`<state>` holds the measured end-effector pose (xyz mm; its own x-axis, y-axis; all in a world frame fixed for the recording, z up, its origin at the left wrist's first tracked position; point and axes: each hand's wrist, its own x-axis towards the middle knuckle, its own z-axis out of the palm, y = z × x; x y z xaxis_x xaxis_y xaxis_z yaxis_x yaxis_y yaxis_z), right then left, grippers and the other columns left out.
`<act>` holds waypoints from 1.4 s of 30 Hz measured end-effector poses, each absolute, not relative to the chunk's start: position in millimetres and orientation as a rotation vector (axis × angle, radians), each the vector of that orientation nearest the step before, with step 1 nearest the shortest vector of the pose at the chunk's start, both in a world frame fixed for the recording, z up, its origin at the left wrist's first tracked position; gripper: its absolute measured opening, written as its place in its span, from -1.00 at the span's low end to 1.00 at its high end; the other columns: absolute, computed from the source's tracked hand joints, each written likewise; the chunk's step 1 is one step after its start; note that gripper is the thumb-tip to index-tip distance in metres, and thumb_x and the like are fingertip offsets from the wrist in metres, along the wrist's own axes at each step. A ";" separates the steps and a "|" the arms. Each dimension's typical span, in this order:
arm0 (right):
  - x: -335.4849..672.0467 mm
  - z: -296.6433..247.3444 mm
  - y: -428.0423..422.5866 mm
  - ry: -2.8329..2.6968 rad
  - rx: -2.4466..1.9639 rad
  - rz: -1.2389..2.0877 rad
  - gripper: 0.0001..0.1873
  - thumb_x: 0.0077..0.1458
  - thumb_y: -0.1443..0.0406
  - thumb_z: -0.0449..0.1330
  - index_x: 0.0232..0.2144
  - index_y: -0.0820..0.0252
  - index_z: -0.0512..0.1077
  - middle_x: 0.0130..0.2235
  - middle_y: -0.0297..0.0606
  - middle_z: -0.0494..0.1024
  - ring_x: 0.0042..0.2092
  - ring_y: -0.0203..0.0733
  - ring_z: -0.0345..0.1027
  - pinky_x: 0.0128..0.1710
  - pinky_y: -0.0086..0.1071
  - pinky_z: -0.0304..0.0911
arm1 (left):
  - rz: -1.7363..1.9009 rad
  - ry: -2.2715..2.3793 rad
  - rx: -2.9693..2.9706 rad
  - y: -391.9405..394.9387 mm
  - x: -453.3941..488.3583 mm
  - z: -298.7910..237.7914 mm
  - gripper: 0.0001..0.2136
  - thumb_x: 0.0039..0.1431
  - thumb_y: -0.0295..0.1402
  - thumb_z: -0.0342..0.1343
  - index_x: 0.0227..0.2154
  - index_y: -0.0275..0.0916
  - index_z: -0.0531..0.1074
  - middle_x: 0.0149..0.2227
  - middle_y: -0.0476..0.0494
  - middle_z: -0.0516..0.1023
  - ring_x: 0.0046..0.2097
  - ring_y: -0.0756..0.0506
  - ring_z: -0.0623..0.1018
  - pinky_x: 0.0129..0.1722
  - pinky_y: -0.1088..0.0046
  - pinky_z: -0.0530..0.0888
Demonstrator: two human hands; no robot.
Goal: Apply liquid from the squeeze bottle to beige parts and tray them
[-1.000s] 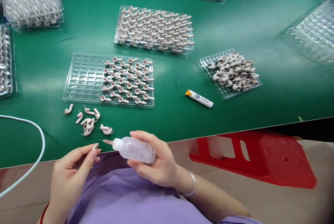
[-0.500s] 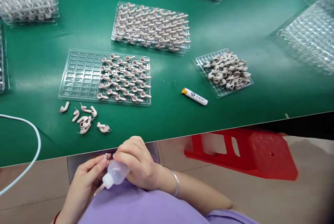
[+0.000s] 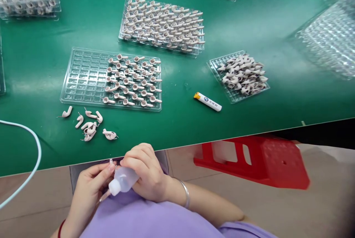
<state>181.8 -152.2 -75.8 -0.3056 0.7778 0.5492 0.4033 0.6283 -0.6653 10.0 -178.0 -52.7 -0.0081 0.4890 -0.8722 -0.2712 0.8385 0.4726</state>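
My left hand (image 3: 90, 184) pinches a small beige earbud shell (image 3: 111, 161) between thumb and fingers, just below the table edge. Most of that shell is hidden by the fingertips. My right hand (image 3: 148, 173) is wrapped round a translucent squeeze bottle (image 3: 126, 179) with a white cap, its narrow tip slanting down to the left by my left palm. On the table ahead lie several loose earbud shells (image 3: 90, 129) with thin wires sticking out. Behind them a clear compartment tray (image 3: 80, 75) has shells in its right part.
A fuller tray of shells (image 3: 163, 25) sits farther back. To the right, a small tray (image 3: 231, 97) bears a heap of shells. A white stick with a yellow end (image 3: 208, 102) lies between. A pale cable (image 3: 38, 153) curves at left; a red stool (image 3: 266, 160) stands below the edge.
Both hands stay close together with the same holds. The left fingertips and shell have shifted slightly left and up. The view itself has moved a little.
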 end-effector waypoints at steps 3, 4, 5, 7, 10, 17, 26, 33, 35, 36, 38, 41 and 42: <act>180.4 -75.8 -152.2 -1.932 -0.954 0.508 -0.85 0.13 0.46 0.12 -0.22 0.22 0.39 -0.32 -0.22 0.53 -0.28 -0.17 0.32 -0.24 -0.25 0.21 | 0.608 1.497 0.257 -173.7 8.9 -50.5 -0.63 -0.34 -0.12 0.47 -0.46 -0.27 0.67 -0.55 -0.12 0.57 -0.51 -0.02 0.42 -0.57 0.54 0.37; 179.8 -75.8 -152.2 -1.931 -0.961 0.507 -0.84 0.13 0.45 0.12 -0.22 0.22 0.39 -0.32 -0.22 0.53 -0.28 -0.17 0.32 -0.24 -0.25 0.20 | 0.613 1.499 0.268 -172.5 8.7 -49.6 -0.64 -0.33 -0.12 0.47 -0.46 -0.27 0.67 -0.57 -0.11 0.56 -0.52 -0.02 0.42 -0.57 0.54 0.36; 179.2 -75.8 -152.2 -1.931 -0.967 0.507 -0.85 0.14 0.45 0.11 -0.22 0.21 0.38 -0.33 -0.23 0.53 -0.28 -0.18 0.32 -0.24 -0.26 0.19 | 0.620 1.492 0.272 -171.4 8.5 -48.6 -0.66 -0.31 -0.13 0.46 -0.47 -0.26 0.67 -0.57 -0.10 0.56 -0.52 -0.02 0.41 -0.58 0.54 0.36; 178.1 -75.5 -152.0 -1.937 -0.974 0.507 -0.85 0.14 0.44 0.09 -0.22 0.19 0.37 -0.33 -0.24 0.53 -0.29 -0.18 0.32 -0.25 -0.25 0.18 | 0.644 1.465 0.271 -169.4 8.8 -46.4 -0.69 -0.29 -0.15 0.46 -0.48 -0.24 0.67 -0.57 -0.11 0.57 -0.52 -0.02 0.43 -0.56 0.54 0.37; 177.4 -74.8 -152.0 -1.939 -0.989 0.501 -0.86 0.15 0.43 0.08 -0.23 0.18 0.36 -0.34 -0.25 0.54 -0.30 -0.19 0.32 -0.25 -0.25 0.17 | 0.668 1.447 0.280 -166.1 10.0 -42.9 -0.74 -0.32 -0.19 0.47 -0.53 -0.23 0.66 -0.57 -0.13 0.58 -0.49 -0.04 0.45 -0.52 0.54 0.40; 177.3 -74.2 -151.6 -1.937 -1.001 0.502 -0.86 0.14 0.43 0.09 -0.24 0.17 0.36 -0.34 -0.27 0.54 -0.32 -0.20 0.32 -0.25 -0.25 0.15 | 0.650 1.483 0.334 -157.2 15.0 -31.8 -0.76 -0.36 -0.20 0.45 -0.57 -0.22 0.66 -0.56 -0.16 0.59 -0.50 -0.05 0.45 -0.56 0.54 0.40; 177.4 -73.1 -151.0 -1.956 -1.005 0.480 -0.87 0.16 0.41 0.06 -0.25 0.16 0.35 -0.34 -0.27 0.53 -0.33 -0.21 0.31 -0.27 -0.25 0.16 | 0.633 1.529 0.390 -167.6 6.8 -46.1 -0.73 -0.25 -0.16 0.44 -0.48 -0.21 0.68 -0.52 -0.14 0.62 -0.51 -0.03 0.47 -0.57 0.56 0.42; 177.2 -74.8 -152.4 -1.968 -0.990 0.470 -0.85 0.14 0.44 0.07 -0.22 0.19 0.36 -0.34 -0.23 0.52 -0.31 -0.17 0.31 -0.26 -0.23 0.16 | 0.738 1.522 0.334 -170.5 12.2 -52.5 -0.77 -0.27 -0.20 0.45 -0.50 -0.19 0.67 -0.53 -0.11 0.61 -0.53 -0.03 0.47 -0.54 0.52 0.45; 178.5 -73.9 -151.3 -1.975 -0.985 0.473 -0.84 0.16 0.44 0.07 -0.20 0.18 0.35 -0.33 -0.23 0.53 -0.31 -0.17 0.32 -0.25 -0.23 0.17 | 0.738 1.528 0.354 -170.4 11.2 -52.9 -0.74 -0.29 -0.18 0.46 -0.52 -0.21 0.66 -0.50 -0.14 0.63 -0.48 -0.07 0.52 -0.51 0.50 0.47; 180.4 -72.8 -150.0 -1.978 -0.974 0.489 -0.83 0.16 0.43 0.07 -0.19 0.17 0.35 -0.32 -0.24 0.53 -0.31 -0.17 0.34 -0.24 -0.24 0.19 | 0.717 1.524 0.387 -170.5 9.4 -51.6 -0.73 -0.28 -0.16 0.45 -0.52 -0.22 0.66 -0.48 -0.16 0.64 -0.46 -0.10 0.54 -0.49 0.49 0.48; 187.3 -69.2 -145.4 -1.972 -0.935 0.599 -0.83 0.16 0.40 0.11 -0.16 0.15 0.33 -0.31 -0.25 0.53 -0.29 -0.19 0.37 -0.23 -0.26 0.23 | 0.631 1.496 0.521 -170.7 3.7 -44.9 -0.72 -0.23 -0.13 0.42 -0.49 -0.22 0.66 -0.47 -0.18 0.65 -0.44 -0.13 0.56 -0.46 0.46 0.50; 203.1 -62.8 -134.4 -1.840 -0.942 0.893 -0.75 0.09 0.32 0.25 -0.17 0.12 0.31 -0.29 -0.27 0.51 -0.28 -0.21 0.40 -0.28 -0.34 0.32 | 0.531 1.471 0.838 -165.1 -6.1 -25.1 -0.74 -0.12 -0.11 0.36 -0.43 -0.18 0.67 -0.42 -0.19 0.67 -0.39 -0.17 0.60 -0.40 0.43 0.53; 208.2 -61.2 -130.1 -1.767 -0.978 0.953 -0.71 0.05 0.30 0.30 -0.18 0.11 0.31 -0.29 -0.28 0.50 -0.29 -0.23 0.40 -0.30 -0.37 0.33 | 0.539 1.485 0.963 -159.6 -8.5 -17.4 -0.76 -0.09 -0.12 0.34 -0.42 -0.16 0.67 -0.39 -0.19 0.67 -0.37 -0.18 0.61 -0.38 0.44 0.54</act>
<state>208.2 -130.1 -61.2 -0.3052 0.8961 0.3224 0.2226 0.3963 -0.8907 -8.5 -159.6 -17.4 0.0695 0.8132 -0.5778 0.2532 0.5458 0.7987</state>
